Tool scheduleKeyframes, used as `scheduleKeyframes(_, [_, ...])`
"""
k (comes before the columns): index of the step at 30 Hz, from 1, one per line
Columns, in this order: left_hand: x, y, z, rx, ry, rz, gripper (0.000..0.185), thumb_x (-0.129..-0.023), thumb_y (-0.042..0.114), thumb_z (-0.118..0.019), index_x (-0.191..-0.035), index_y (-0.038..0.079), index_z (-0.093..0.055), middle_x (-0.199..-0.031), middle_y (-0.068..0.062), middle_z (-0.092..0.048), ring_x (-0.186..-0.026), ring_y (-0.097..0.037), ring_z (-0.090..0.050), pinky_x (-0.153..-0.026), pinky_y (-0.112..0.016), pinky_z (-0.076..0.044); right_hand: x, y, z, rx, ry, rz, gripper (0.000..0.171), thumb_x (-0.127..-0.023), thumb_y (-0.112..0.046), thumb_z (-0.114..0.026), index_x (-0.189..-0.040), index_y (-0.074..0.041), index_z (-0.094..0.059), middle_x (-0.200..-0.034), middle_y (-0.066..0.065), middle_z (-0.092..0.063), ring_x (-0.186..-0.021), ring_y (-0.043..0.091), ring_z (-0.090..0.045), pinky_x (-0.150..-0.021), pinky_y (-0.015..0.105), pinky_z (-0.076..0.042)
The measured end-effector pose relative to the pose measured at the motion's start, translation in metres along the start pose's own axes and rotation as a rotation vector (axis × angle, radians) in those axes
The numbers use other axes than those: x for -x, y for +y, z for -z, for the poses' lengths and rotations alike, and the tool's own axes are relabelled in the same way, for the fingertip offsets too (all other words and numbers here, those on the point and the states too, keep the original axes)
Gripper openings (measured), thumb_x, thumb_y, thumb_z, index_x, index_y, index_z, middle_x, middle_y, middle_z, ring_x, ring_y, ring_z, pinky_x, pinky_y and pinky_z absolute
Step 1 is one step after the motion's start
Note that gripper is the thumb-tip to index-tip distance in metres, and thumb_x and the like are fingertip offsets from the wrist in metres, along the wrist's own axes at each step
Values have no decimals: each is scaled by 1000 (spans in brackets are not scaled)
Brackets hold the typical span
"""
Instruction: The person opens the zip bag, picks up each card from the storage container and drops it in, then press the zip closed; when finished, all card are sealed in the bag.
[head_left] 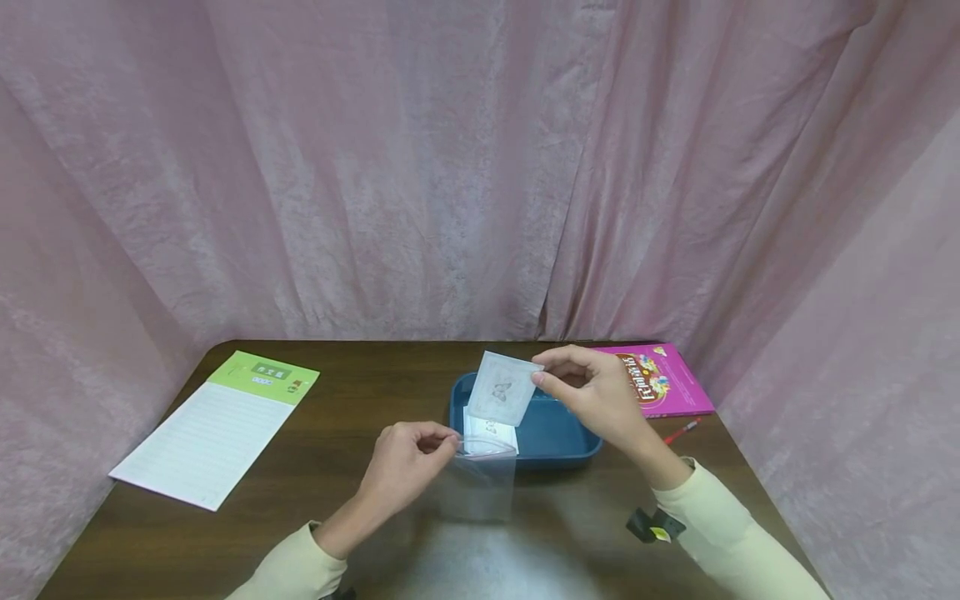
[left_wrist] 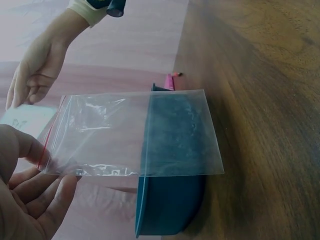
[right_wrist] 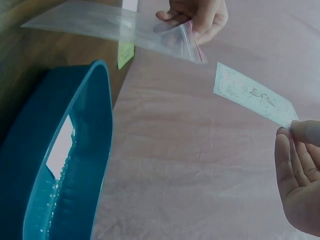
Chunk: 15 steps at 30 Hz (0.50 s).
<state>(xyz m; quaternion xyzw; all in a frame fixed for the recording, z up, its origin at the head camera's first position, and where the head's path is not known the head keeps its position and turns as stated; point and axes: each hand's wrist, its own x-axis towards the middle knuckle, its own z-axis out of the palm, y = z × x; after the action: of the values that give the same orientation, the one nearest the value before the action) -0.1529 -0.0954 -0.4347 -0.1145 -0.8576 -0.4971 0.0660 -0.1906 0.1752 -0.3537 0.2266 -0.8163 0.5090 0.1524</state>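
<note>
Head view: card held over the blue tray, just apart from the mouth of a clear bag

The right hand pinches the card by one edge between thumb and fingertips, its grip narrow. The card is tilted and held in the air above the left part of the tray. The left hand pinches the bag at one corner of its mouth, near the red strip, so the bag hangs at the near left of the tray. Its mouth looks slightly parted, and the bag looks empty. A white paper lies inside the tray.

The step in hand appears to be bringing card and bag mouth together. The next move would call for the left hand to spread the mouth wider and the right to square the card's lower edge to it; the limp film could fold and catch a corner.

Left of the tray lies a notepad; to its right, a pink book and a red pen.
</note>
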Motion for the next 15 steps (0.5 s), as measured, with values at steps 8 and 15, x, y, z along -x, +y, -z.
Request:
scheduleKeyframes(8, [0,2,-1,8,5,10,6,-88,12,-75,-86,14,-81,-79,10,-75,-69,-1,-68,-63,-22,-55,7,-6,-4,-13,3,30,18,-85,-7,-83,-102,-8,-78,-89,2,-78,-71,10,-69,-64,24,-56])
scheduleKeyframes(15, [0,3,-2,12,6,14,8,-88,12,-75,-86,16,-81,-81,10,-76,-70,-1,-68,-64,-23,-55,13,-7,-6,-37,-1,24,19,-85,-6,-83,-103,-7,-77,-91,3,-78,-73,11,-70,-67,25,-58])
